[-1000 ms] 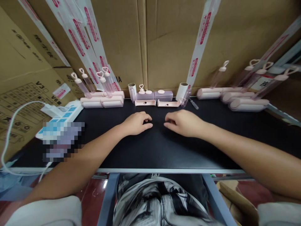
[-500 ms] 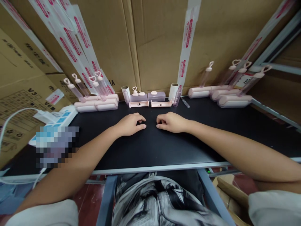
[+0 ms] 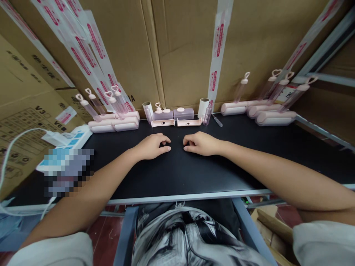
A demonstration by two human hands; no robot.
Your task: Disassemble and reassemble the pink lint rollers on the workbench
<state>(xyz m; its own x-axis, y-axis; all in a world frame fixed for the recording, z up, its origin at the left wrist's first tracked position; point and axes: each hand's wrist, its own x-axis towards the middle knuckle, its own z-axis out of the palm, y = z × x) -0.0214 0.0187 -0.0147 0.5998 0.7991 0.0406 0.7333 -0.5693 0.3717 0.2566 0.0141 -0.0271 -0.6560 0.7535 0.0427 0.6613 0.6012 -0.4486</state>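
Note:
My left hand [image 3: 153,146] rests on the black tabletop [image 3: 177,173], fingers loosely bent, with a gap between thumb and forefinger and nothing held. Opposite it, my right hand [image 3: 200,143] lies in a similar way, more curled but still with a gap at the thumb, and it is empty. Just beyond the fingers are two pale pink curved shells [image 3: 163,123], each with a dark hole. Behind them stand two translucent lilac boxes with pink parts on top [image 3: 183,113]. A white tube [image 3: 203,108] and a clear lilac tube [image 3: 207,117] stand at their right.
Pink rollers [image 3: 126,124] with upright heart-handled tubes [image 3: 89,109] sit at the back left; similar rollers [image 3: 276,118] are at the back right. A small screwdriver [image 3: 217,120] lies behind my right hand. A power strip [image 3: 79,136] is at left. Cardboard boxes [image 3: 183,55] wall the back.
The camera view has shifted very slightly. Both hands stay in the same place and pose on the tabletop, and the objects have not moved.

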